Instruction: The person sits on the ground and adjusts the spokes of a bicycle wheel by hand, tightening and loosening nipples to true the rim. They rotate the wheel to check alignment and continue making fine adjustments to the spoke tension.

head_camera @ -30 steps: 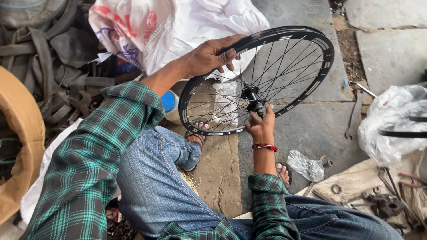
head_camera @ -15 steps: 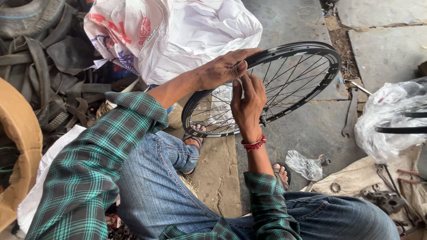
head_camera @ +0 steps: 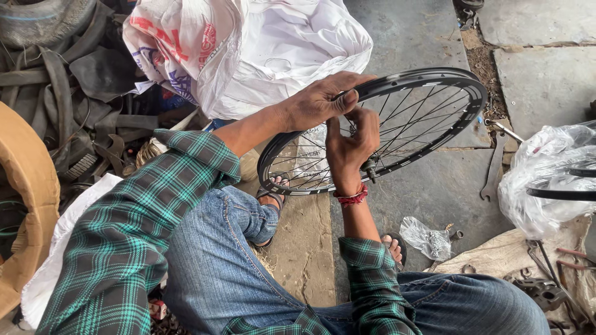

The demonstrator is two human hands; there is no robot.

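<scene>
- Gripping the wheel (head_camera: 428,118) rim with left hand (head_camera: 316,102), fingers clamped, wheel above the knees, over the floor.
- Right hand (head_camera: 351,142) now up from hub to spokes, fingertips pinched together.
- Spoke work underway, seemingly.

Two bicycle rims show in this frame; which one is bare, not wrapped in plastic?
The black spoked rim in the middle, held by both hands at its near edge. The other rim, at the right edge, sits inside a clear plastic bag.
</scene>
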